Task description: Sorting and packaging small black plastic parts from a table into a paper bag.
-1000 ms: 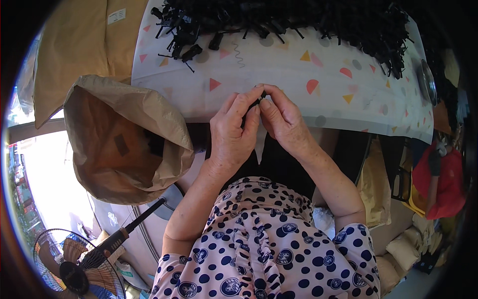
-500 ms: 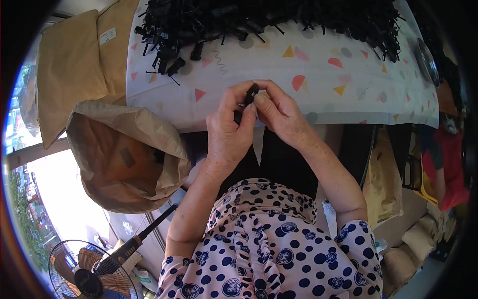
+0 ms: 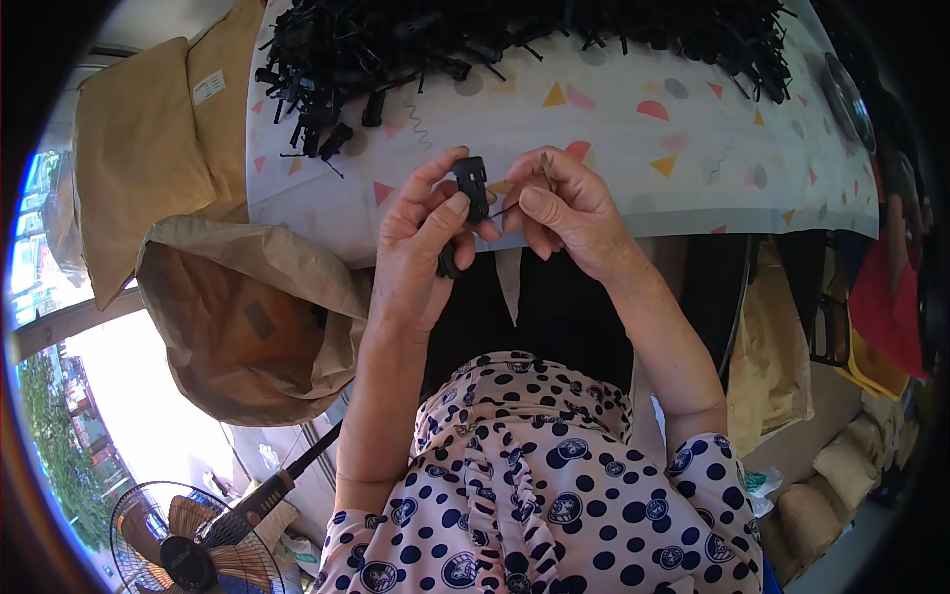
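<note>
My left hand (image 3: 421, 223) is closed round a small black plastic part (image 3: 472, 186), held upright between thumb and fingers, with slots in its face. A second black piece (image 3: 447, 260) pokes out below the same palm; whether it joins the first cannot be made out. Close by on the right, my right hand (image 3: 569, 208) pinches something slim, with a narrow greyish tip (image 3: 546, 166) showing above the thumb. A thin dark strip (image 3: 506, 209) spans the small gap between the part and my right fingers. Beyond both hands lies a big heap of similar black parts (image 3: 416, 45).
A patterned cloth (image 3: 614, 193) covers the table. An open brown paper sack (image 3: 247, 322) stands at the left, below full-looking brown bags (image 3: 134, 148). A fan (image 3: 188, 559) is at lower left. Brown sacks (image 3: 816, 515) and a yellow crate (image 3: 876, 366) sit at right.
My hands were together over the black part; now they are apart. The left has moved left with the part, turning its slotted face into view, and the right has shifted slightly right.
</note>
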